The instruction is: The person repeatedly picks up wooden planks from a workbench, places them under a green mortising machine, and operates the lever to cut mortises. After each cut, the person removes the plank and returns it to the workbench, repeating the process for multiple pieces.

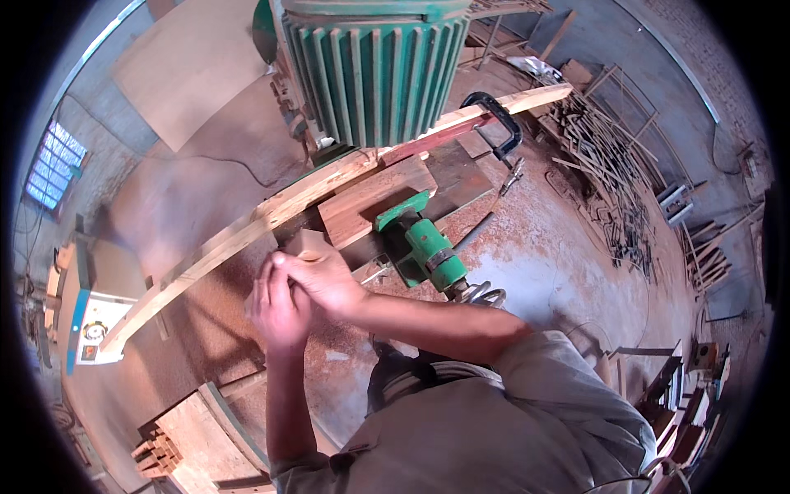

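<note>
The counter [485,247] is a rusty, sawdust-strewn machine top. A long rough wooden plank [247,226] lies across it, held by a black clamp [502,123]. Beside the plank rest a reddish wooden block [374,202] and a green fixture [424,243].

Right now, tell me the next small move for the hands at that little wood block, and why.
Probably steady the small wood block against the long plank: the left hand and right hand both press on it, close beside the green machine.
</note>
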Motion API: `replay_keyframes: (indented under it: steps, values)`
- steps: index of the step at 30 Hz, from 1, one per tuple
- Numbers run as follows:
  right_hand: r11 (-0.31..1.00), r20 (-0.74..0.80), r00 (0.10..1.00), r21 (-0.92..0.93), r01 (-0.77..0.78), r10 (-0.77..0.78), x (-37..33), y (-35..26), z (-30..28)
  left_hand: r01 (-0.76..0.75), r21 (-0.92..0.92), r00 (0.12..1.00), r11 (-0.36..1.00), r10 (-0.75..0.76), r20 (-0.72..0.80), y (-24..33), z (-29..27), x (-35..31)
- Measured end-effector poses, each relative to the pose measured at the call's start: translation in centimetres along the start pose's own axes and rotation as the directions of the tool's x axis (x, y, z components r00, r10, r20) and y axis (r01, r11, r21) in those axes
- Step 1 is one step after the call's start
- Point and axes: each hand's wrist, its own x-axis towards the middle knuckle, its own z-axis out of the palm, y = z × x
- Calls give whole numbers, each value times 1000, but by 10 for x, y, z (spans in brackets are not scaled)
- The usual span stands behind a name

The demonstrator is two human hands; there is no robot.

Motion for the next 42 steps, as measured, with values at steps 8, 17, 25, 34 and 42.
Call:
replay_keyframes:
  steps: [8, 17, 25, 34, 42]
  values:
    - [992, 111, 992, 107, -71, 59, -12, -53, -56, 588, -791, 290, -167, -870, 399, -80, 3, -85]
    - [734, 146, 968, -677, -53, 205, -35, -131, -144, 168, -827, 666, -536, -558, 496, -62, 15, -55]
    - [813, -627, 746, -543, -211, -225, -59, -262, -436, 241, -914, 564, -326, -719, 405, -59, -7, -61]
    - [909, -318, 936, -328, -256, 149, 3, -225, -505, 188, -957, 560, -220, -777, 288, -44, -25, -67]
    - [577, -274, 946, -750, -322, 173, -34, -336, -408, 179, -961, 662, -210, -697, 276, -59, -46, -89]
